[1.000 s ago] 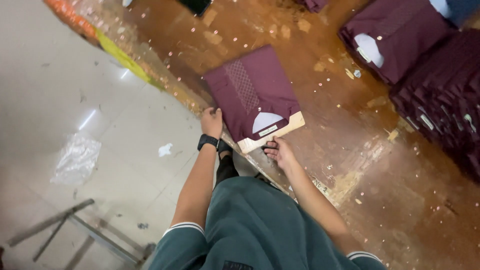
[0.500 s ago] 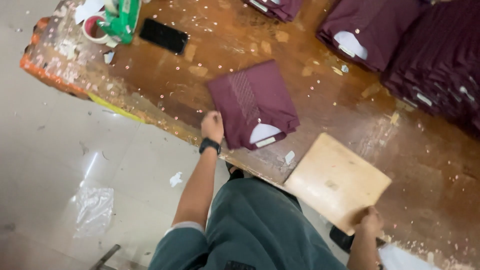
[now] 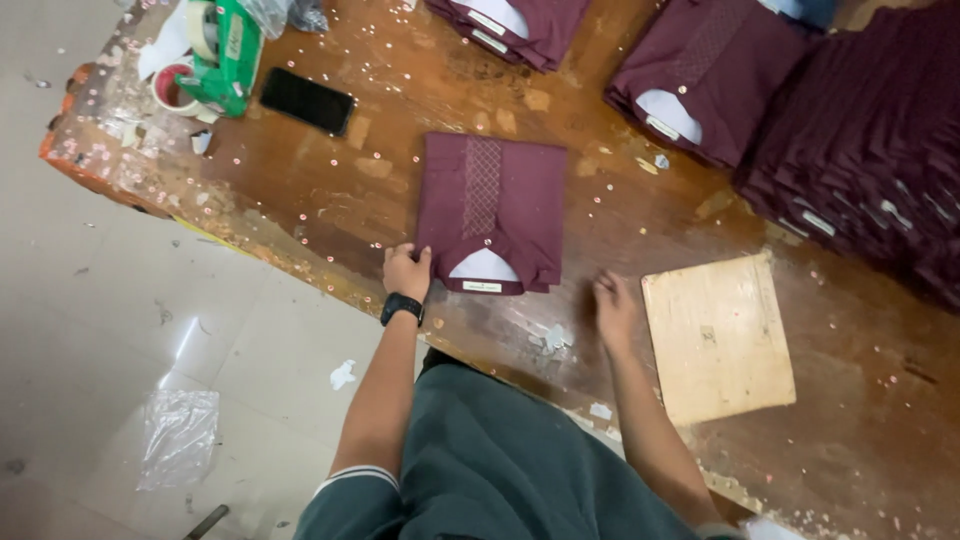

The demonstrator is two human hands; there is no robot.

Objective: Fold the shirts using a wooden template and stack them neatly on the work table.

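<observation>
Now left hand pinches the folded maroon shirt; right hand hovers empty, fingers loose

There is one folded shirt by itself in the middle. Three stacks of shirts sit at the top and right. There is one wooden board, one black phone, one tape holder and two hands.

Left hand curled, right hand flat.
</observation>
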